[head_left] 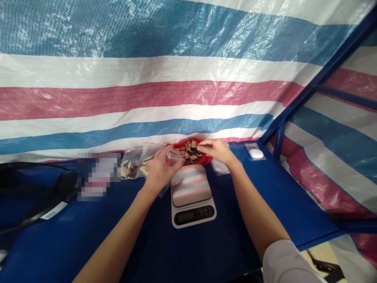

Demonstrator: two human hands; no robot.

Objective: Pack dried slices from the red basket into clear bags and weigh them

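My left hand (161, 169) is closed around a small clear plastic cup (173, 155), tilted beside a red basket (207, 160). Dried brown slices (191, 151), some darker, lie in the basket. My right hand (218, 151) reaches over the basket's right side with its fingertips pinched together at the slices. Whether a piece is between those fingertips is too small to tell. In front of both hands sits a white kitchen scale (193, 196) with a mirror-like plate and a dark display; nothing rests on the plate.
Zip bags of pale slices (129, 168) lie left of my left hand. White bags or papers (220, 166) are under my right wrist. Farther right, a white oval object (256, 153) sits on a small bag. Black straps (63, 184) lie at left, and striped sheeting (147, 94) hangs behind the blue table.
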